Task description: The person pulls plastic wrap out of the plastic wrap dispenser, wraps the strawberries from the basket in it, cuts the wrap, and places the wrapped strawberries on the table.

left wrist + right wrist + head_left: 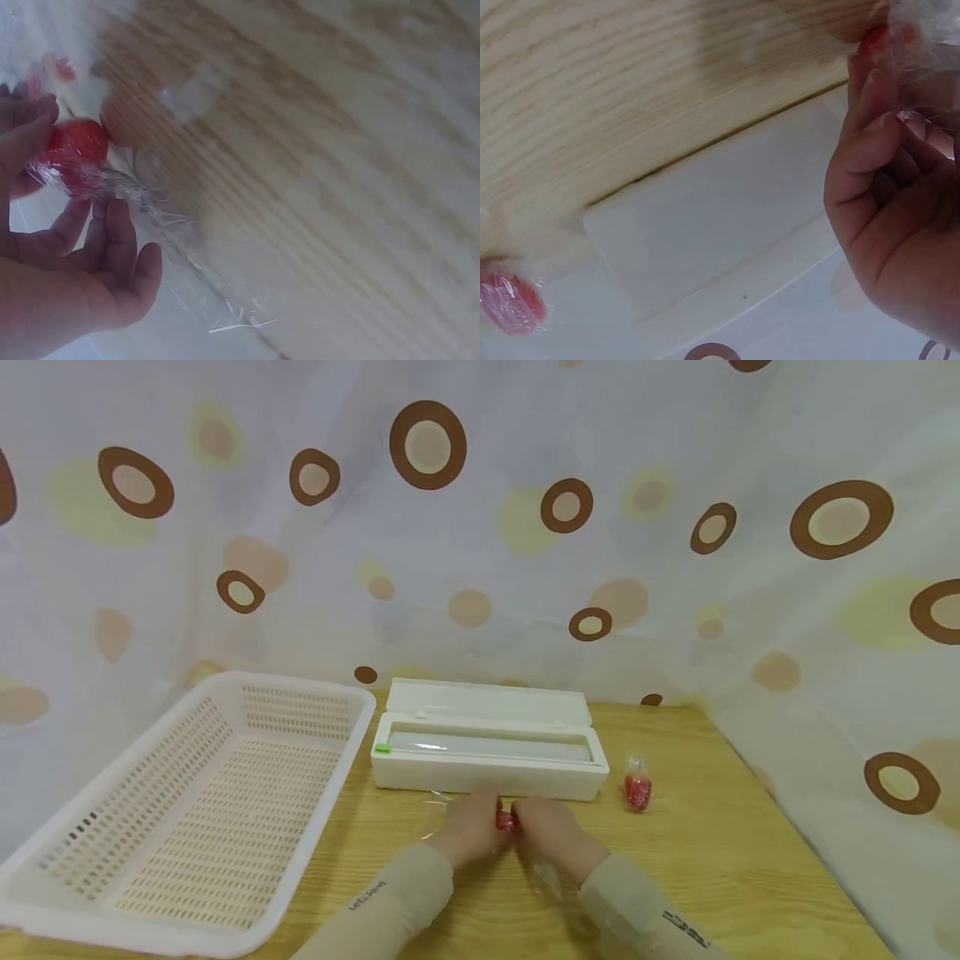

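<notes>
A round red thing, probably a tomato [81,140], is wrapped in clear cling film [161,206] and sits between the two hands. My left hand [471,828] holds it from the left, some fingers bent beneath it. From the other side my right hand [553,831] pinches the film with curled fingers; in the right wrist view a bit of red [871,41] shows past its fingertips. Loose film sticks out beyond both hands. A second wrapped red thing [637,792] lies apart on the right, its film gathered on top.
Behind the hands stands a white cling film dispenser [487,782], lid raised, with a green slider [383,748] at its left end. A white plastic basket [300,860] occupies the left of the wooden table [735,860]. A patterned curtain [480,552] hangs around the table.
</notes>
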